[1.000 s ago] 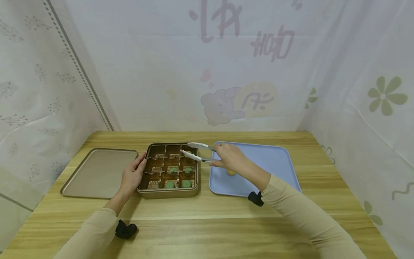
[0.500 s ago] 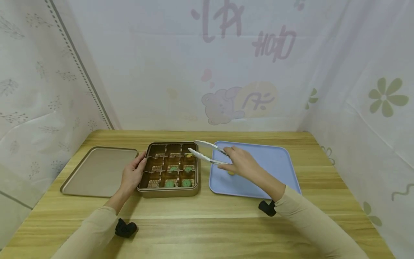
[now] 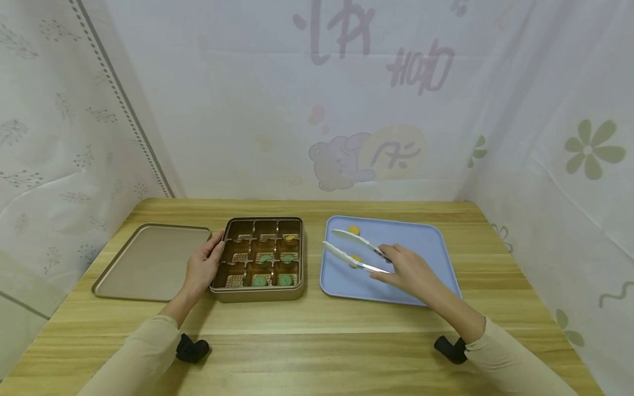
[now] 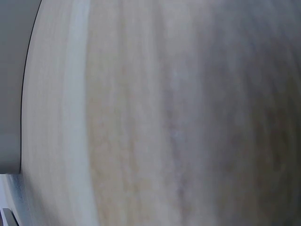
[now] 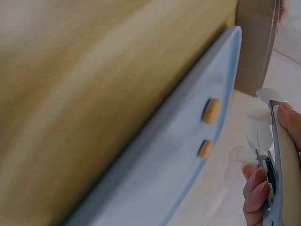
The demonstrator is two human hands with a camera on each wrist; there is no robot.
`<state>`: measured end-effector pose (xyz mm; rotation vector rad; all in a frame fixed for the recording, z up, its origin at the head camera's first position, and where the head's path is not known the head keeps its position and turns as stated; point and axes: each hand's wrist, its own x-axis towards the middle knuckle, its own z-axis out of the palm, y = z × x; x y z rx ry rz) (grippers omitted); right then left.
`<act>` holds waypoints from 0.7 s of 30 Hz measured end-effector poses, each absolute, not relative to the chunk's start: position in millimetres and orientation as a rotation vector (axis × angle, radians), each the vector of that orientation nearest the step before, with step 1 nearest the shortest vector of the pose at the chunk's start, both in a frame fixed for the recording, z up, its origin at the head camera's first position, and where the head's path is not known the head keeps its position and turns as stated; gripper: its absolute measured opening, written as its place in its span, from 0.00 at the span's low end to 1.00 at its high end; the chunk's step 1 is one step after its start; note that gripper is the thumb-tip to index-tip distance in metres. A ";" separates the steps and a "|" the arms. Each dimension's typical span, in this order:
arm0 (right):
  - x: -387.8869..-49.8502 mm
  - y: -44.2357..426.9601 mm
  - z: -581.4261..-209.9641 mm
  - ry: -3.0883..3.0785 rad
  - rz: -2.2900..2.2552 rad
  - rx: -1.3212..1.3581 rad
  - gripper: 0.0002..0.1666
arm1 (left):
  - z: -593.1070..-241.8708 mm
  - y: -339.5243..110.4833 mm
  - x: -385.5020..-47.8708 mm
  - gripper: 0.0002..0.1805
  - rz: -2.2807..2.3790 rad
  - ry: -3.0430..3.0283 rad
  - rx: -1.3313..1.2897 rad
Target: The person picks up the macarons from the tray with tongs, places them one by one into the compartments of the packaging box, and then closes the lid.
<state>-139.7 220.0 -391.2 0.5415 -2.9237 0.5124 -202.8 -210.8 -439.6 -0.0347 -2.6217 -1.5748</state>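
Observation:
My left hand (image 3: pixel 203 269) rests against the left side of a gold box (image 3: pixel 262 294), fingers extended along its wall. The box has brown compartments. Several round green pastries (image 3: pixel 285 280) lie in its middle and right columns, and a yellow pastry (image 3: pixel 290 237) lies in the far right compartment. My right hand (image 3: pixel 408 269) holds white-tipped tongs (image 3: pixel 354 253), spread apart with nothing between the tips, above the blue tray (image 3: pixel 396 291). Two yellow pastries lie there: one near the back edge (image 3: pixel 354 230), another (image 3: pixel 355 259) partly behind the tongs. The right wrist view shows both pastries (image 5: pixel 211 111).
A flat gold lid or tray (image 3: pixel 148 264) lies left of the box, beside my left forearm. All of it stands on a wooden table (image 3: pixel 307 352). A patterned white curtain (image 3: pixel 238 110) hangs behind. Black wrist mounts (image 3: pixel 192 350) sit under both sleeves.
My right hand has drawn the tongs right, from over the box to over the blue tray. The yellow pastry in the far right compartment has come into clear view. My left hand stays put.

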 end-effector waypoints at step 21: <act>-98.0 268.8 -407.6 -2.972 0.477 0.489 0.36 | -439.3 -211.4 -202.4 0.28 -1.593 -2.621 -0.043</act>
